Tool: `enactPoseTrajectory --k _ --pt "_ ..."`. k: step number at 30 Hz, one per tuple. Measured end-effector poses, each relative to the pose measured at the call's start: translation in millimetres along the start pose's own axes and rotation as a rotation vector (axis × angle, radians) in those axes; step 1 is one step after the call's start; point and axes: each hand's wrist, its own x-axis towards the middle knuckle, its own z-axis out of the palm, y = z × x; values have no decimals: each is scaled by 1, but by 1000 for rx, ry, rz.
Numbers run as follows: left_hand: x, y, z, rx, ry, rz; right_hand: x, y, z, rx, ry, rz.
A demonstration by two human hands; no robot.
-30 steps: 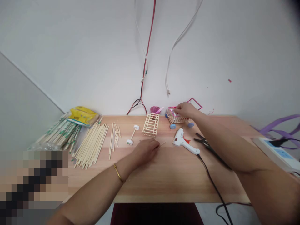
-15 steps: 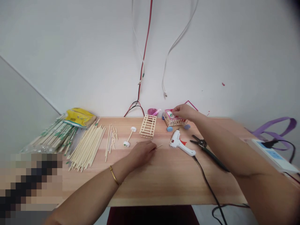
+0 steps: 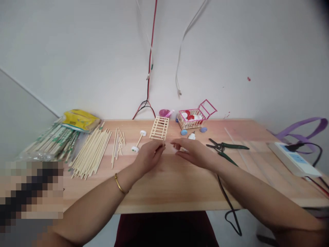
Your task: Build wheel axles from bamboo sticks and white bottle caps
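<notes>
My left hand is closed round a short wooden stick, whose tip shows at the fingertips. Just beyond it lies a ladder-like wooden stick frame. My right hand faces it from the right, thumb and fingers curled round what looks like a white bottle cap, mostly hidden. Under that hand, a white glue gun is largely covered. Behind stands a small stick cart with a pink rim and handle and blue wheels, holding red and white caps. An axle with white cap wheels lies left of the frame.
Loose sticks and bagged sticks lie at left, shorter pieces beside them. Green-handled pruners rest at right near a power strip. A pink dish sits by the wall. The glue gun's cord drops over the front edge.
My right hand has left the cart and come back toward my left hand, passing over the glue gun. The left hand turned, bringing its stick upright near the frame. The view shifted slightly.
</notes>
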Motion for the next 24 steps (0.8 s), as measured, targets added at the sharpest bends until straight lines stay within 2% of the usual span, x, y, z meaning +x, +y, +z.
enactPoseTrajectory --k 3,6,9,13,17,21,24 --pt "-1 3 2 -179 -25 -114 -4 3 19 59 62 1" --pt "-2 6 5 -352 -86 -205 -3 7 22 80 152 -34" --pt "-3 8 10 -499 -176 -220 -4 3 21 81 174 -57" --pt "-3 10 12 -609 -216 -240 -5 -6 23 72 155 -129" --pt "-3 7 10 -590 -194 -254 -9 -12 17 168 182 -180" --pt "-5 5 8 -407 -79 -187 -13 -13 10 250 196 58" --pt "-6 10 9 -244 -72 -105 -15 -14 13 349 87 148"
